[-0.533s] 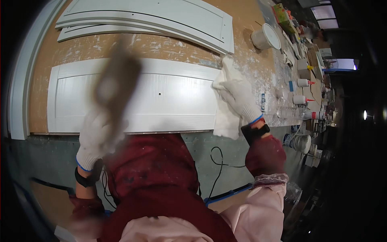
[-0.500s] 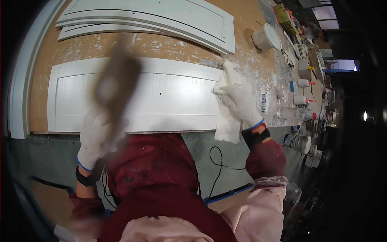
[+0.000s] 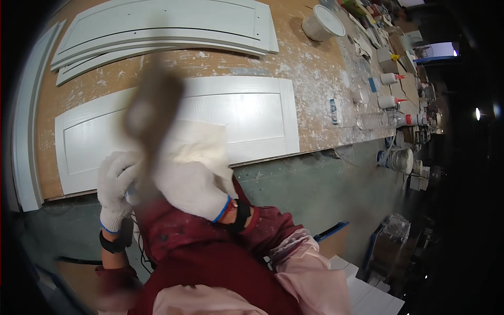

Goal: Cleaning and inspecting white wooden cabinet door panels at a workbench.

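A white panelled cabinet door (image 3: 254, 118) lies on the workbench in front of me. My right hand (image 3: 191, 190), in a white knitted glove, is closed on an off-white cloth (image 3: 202, 144), which hangs over the door's near edge. My left hand (image 3: 116, 181), gloved likewise, is at the door's near left edge with its fingers curled. A small bluish bit shows by its fingertips, too hidden to name. A dark blurred smear covers the space between both hands and part of the door.
More white panels (image 3: 168, 23) are stacked at the back of the paint-marked bench (image 3: 310, 105), and a long white frame piece (image 3: 26, 131) lies at left. A white tub (image 3: 323, 23), glue bottles (image 3: 391, 101) and a clear plastic bottle (image 3: 375, 121) stand to the right.
My right hand has moved left with the cloth, from the door's right end to beside my left hand. The view has shifted, showing more bench at right. My left hand stays near the door's edge.
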`<state>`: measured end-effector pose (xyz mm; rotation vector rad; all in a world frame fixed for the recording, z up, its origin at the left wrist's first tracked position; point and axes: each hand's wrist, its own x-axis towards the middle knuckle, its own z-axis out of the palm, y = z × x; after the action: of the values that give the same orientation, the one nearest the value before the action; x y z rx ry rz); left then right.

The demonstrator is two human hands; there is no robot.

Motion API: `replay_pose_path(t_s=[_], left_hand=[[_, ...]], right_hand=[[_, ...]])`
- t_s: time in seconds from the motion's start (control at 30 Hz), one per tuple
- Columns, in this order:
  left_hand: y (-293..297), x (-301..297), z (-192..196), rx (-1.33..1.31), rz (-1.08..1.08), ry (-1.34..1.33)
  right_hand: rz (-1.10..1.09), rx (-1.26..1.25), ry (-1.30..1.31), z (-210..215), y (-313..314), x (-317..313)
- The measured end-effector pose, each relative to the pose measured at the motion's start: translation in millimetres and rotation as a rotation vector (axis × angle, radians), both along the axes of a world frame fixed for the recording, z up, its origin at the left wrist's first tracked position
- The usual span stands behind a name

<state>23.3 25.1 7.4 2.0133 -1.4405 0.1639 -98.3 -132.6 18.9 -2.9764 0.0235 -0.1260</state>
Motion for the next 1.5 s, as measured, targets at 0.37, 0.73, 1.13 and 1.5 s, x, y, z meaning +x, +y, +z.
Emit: replay_pose_path(t_s=[0.37,0.73,1.13,1.5], left_hand=[[16,0,-5,0.06,0.048,-0.056],[11,1,-6,0.053,0.03,-0.02],[20,1,-10,0.114,0.056,-0.086],[37,13,-9,0.179,0.057,0.001]], right_hand=[[-0.686,0.14,0.087,8,-163,-98],[-0.023,0.204,0.03,-5,-9,2],[-0.502,0.017,-0.052,25,-162,-86],[-0.568,0.226,0.217,17,-179,-67]])
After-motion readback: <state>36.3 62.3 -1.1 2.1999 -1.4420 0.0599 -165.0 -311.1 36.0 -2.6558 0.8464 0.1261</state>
